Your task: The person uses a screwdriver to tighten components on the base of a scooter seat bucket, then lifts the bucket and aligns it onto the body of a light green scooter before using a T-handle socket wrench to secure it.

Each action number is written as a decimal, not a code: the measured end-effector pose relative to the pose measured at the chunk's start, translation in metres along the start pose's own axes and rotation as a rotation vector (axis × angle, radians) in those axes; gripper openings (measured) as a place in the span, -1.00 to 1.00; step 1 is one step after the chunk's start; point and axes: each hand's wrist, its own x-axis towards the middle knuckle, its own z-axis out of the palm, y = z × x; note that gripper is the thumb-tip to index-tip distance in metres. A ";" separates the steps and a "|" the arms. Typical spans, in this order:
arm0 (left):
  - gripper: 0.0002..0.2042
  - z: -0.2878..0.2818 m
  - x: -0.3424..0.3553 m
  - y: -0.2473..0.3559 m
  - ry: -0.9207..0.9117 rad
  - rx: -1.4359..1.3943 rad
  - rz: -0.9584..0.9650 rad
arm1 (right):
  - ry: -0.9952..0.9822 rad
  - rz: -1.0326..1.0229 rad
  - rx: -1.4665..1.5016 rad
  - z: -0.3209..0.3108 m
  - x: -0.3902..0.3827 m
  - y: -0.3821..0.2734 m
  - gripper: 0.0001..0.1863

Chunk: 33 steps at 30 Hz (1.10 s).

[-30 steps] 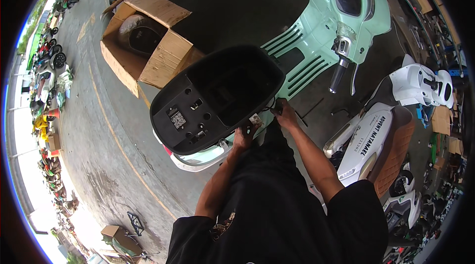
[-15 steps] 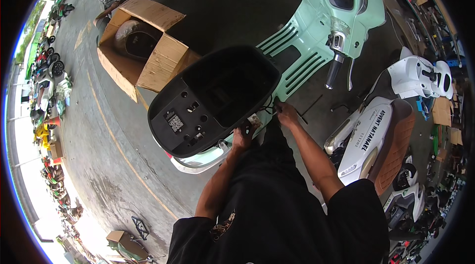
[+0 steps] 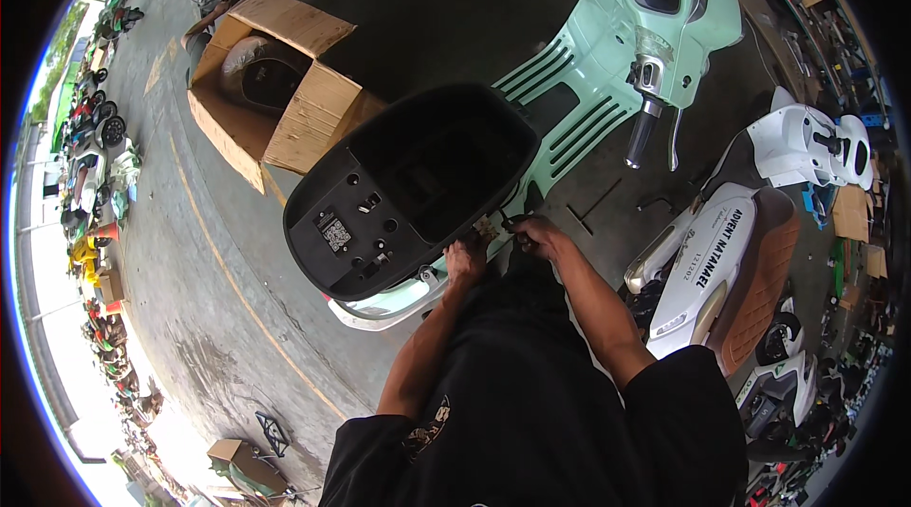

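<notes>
A mint-green scooter (image 3: 593, 42) stands in front of me with its seat off. Its black under-seat storage bucket (image 3: 365, 160) lies open. My left hand (image 3: 466, 260) is closed by the bucket's near side, fingers around a small, pale brownish piece (image 3: 487, 228) whose kind I cannot make out. Just right of it, my right hand (image 3: 537, 235) is closed in a pinch close to dark cables (image 3: 517, 208) at the bucket's front corner. What its fingertips hold is too small to name.
An open cardboard box (image 3: 313, 118) holding a dark part stands beyond the bucket. Behind it another person's arm (image 3: 201, 25) shows. A T-shaped tool (image 3: 595, 207) lies on the floor to the right. A white scooter with a brown seat (image 3: 759, 284) is at the right.
My right hand has moved left and toward me, closer to the left hand. The left hand has stayed nearly in place beside the bucket.
</notes>
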 end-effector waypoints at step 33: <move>-0.63 0.012 0.011 -0.009 0.062 -0.084 0.006 | 0.035 -0.183 -0.111 0.025 -0.012 -0.012 -0.51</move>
